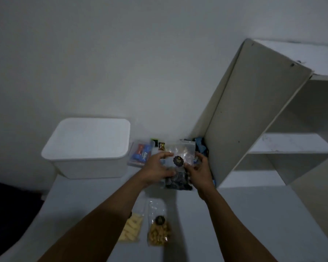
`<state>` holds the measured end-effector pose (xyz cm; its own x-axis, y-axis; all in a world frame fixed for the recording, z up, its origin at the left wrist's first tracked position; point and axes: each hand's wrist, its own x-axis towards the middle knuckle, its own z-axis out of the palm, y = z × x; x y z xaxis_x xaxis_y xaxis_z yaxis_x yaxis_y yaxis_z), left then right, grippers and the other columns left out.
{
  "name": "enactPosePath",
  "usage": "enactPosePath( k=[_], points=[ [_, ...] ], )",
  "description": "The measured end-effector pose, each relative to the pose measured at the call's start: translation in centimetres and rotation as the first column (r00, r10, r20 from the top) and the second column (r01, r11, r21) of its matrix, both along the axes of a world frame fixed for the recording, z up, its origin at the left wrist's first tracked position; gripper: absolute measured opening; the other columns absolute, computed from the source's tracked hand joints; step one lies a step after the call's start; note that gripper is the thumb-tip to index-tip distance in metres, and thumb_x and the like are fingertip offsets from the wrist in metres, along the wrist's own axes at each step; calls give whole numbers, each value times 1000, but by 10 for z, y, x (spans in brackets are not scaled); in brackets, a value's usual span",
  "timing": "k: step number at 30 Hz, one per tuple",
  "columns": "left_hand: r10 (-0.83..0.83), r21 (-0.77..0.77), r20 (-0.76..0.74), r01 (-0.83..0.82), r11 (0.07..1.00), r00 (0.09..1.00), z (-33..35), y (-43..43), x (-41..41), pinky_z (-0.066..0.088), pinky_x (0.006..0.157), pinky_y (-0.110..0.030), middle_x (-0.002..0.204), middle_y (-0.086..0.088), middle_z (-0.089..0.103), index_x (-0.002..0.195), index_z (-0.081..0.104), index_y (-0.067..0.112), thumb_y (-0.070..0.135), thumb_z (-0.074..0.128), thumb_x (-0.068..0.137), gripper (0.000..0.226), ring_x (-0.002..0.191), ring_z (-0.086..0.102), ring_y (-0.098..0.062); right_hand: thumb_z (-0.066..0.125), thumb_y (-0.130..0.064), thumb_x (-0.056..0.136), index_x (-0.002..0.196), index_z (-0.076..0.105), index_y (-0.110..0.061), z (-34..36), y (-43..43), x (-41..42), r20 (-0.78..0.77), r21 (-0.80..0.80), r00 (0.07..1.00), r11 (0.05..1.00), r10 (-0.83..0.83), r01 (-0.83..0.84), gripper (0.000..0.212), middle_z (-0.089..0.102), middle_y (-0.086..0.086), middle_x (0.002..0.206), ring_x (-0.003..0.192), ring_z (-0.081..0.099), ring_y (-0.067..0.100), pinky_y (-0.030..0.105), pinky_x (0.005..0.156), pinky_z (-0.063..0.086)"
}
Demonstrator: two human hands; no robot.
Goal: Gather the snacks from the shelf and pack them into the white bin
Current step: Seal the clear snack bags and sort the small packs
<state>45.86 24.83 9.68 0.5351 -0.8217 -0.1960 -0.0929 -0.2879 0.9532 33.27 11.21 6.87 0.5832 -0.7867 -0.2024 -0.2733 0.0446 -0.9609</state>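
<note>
Beside the shelf [254,114], hands [157,167] [201,171] grip crinkly clear pouch [182,151]

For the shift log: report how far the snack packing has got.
Done: snacks lie on the table, such as the sticks bag and nut bag. In hand: left hand and right hand hold the dark-cookie bag. Left: the white bin looks closed on top; nothing visibly packed.

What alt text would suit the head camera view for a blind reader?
A person's left hand and right hand hold a clear bag of dark round snacks beside a white shelf. A white bin stands to the left, and two more snack bags lie on the table nearer the camera.
</note>
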Motion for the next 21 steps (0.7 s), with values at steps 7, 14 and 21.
enactPosePath(
  k=[7, 14, 21],
  points=[
    [37, 283, -90, -10, 959, 995, -85, -16, -67, 58, 85, -32, 127, -11, 62, 140, 47, 18, 4, 88, 63, 88, 99, 69, -18, 80, -19, 80, 136, 38, -37, -64, -19, -79, -255, 167, 941, 968, 224, -186, 73, 60, 6, 114, 99, 65, 23, 34, 72, 59],
    [-85, 487, 47, 51, 872, 995, -148, -39, -136, 53, 87, -27, 116, 1, 68, 115, 68, 19, 20, 87, 57, 61, 105, 64, -17, 82, -23, 64, 113, 59, -23, -120, -37, -137, -379, 113, 812, 893, 444, -435, 54, 69, -2, 107, 97, 67, 11, 29, 85, 56],
    [-130, 557, 282, -52, 829, 951, -163, -51, -164, 33, 110, -33, 147, -16, 36, 136, 53, 11, 20, 78, 77, 65, 134, 40, -32, 86, -36, 55, 132, 44, -24, -155, -52, -138, -436, 13, 720, 803, 541, -596, 88, 64, -2, 116, 107, 63, 12, 29, 91, 52]
  ],
)
